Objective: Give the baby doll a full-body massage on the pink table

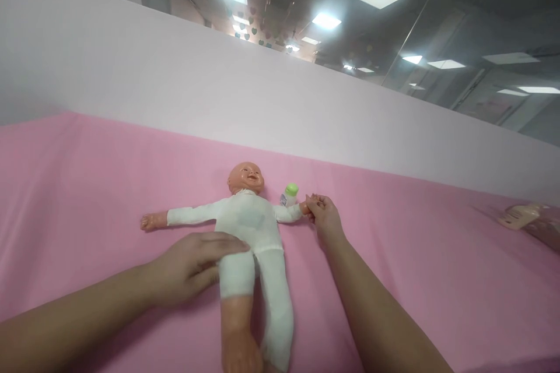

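A baby doll (251,218) in white cloth clothing lies on its back, head away from me, arms spread out to both sides. My left hand (196,265) rests across its hip and upper thigh on the left, fingers stretched out. The lower part of that leg is bare. With its fingers closed, my right hand (324,215) grips the doll's hand (305,208) at the right. Just beyond that sleeve stands a small white bottle (289,195) with a green cap, its lower part hidden by the doll's arm.
A pink cloth (131,175) covers the surface under the doll. Behind it runs a low white wall (196,81), with dark glass (394,23) above reflecting ceiling lights. A beige object (520,215) lies at the far right; its kind is unclear.
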Demonstrator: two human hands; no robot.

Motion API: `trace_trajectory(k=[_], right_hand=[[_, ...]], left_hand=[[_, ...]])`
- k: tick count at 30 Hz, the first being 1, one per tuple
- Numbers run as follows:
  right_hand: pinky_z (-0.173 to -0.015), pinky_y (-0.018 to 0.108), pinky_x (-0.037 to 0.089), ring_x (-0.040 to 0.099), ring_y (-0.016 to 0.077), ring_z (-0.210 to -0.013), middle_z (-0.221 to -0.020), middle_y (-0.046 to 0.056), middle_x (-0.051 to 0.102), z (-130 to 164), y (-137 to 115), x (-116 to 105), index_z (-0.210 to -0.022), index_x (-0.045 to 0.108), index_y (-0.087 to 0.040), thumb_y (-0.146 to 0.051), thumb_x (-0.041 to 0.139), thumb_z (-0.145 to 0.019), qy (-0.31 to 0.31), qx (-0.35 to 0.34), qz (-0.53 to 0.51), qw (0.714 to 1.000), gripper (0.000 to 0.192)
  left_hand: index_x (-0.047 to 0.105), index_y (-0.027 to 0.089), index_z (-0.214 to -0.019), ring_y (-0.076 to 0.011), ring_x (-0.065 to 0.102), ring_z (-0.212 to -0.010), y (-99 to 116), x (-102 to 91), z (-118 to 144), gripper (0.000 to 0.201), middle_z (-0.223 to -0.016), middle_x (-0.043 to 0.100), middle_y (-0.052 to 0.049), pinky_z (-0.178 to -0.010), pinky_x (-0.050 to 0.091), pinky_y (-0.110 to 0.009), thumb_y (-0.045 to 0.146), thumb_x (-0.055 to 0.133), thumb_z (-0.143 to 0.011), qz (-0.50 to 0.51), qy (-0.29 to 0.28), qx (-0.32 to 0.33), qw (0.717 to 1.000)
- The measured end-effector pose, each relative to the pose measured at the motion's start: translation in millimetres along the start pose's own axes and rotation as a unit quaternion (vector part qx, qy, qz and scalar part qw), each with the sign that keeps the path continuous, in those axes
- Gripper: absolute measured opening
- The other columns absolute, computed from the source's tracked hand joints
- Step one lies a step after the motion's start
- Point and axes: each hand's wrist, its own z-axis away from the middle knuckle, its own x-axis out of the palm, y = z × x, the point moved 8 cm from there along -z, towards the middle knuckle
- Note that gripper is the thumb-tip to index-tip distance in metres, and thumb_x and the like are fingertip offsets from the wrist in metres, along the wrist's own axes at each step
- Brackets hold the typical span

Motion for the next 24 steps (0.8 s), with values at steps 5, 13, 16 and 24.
trace_trajectory(k=[5,13,16,24], right_hand=[[-0.067,0.031,0.053,0.061,0.0157,-0.07,-0.093,0.003,0.071,37.2,-42.3,49.2,-0.111,0.067,-0.022,-0.042,0.071,-0.083,-0.056,-0.136,0.098,0.984,0.034],[-0.097,0.039,0.051,0.063,0.0212,-0.111,-0.123,0.003,0.067,65.8,-52.9,101.2,-0.125,0.069,-0.034,-0.024,0.061,-0.09,-0.187,-0.254,0.247,0.916,0.037],[-0.086,0.037,0.053,0.065,0.0211,-0.094,-0.111,0.004,0.07,59.5,-50.6,93.3,-0.122,0.069,-0.028,-0.028,0.064,-0.088,-0.173,-0.233,0.25,0.924,0.034],[-0.061,0.03,0.048,0.058,0.0163,-0.063,-0.087,0.003,0.07,18.2,-25.8,29.4,-0.12,0.066,-0.023,-0.052,0.066,-0.084,-0.035,-0.097,0.139,0.985,0.046]], left_hand=[[0.071,0.02,-0.101,-0.0197,0.069,-0.08,-40.8,-15.5,-3.0,0.027,-0.088,0.074,-0.003,-0.071,0.056,-0.029,0.029,0.046,-0.096,-0.018,0.039,-0.147,0.988],[0.067,0.021,-0.111,-0.0238,0.069,-0.082,-57.9,-16.7,-9.1,0.032,-0.092,0.073,-0.005,-0.068,0.054,-0.031,0.038,0.053,-0.088,-0.102,0.069,-0.131,0.984],[0.057,0.021,-0.132,-0.0304,0.067,-0.107,-45.9,-16.3,-2.9,0.053,-0.121,0.07,-0.01,-0.089,0.054,-0.039,0.036,0.061,-0.081,-0.128,0.051,-0.099,0.985],[0.044,0.023,-0.138,-0.0276,0.066,-0.116,18.4,17.7,2.4,0.055,-0.129,0.067,-0.013,-0.099,0.054,-0.042,0.019,0.057,-0.084,-0.176,0.009,0.074,0.982]])
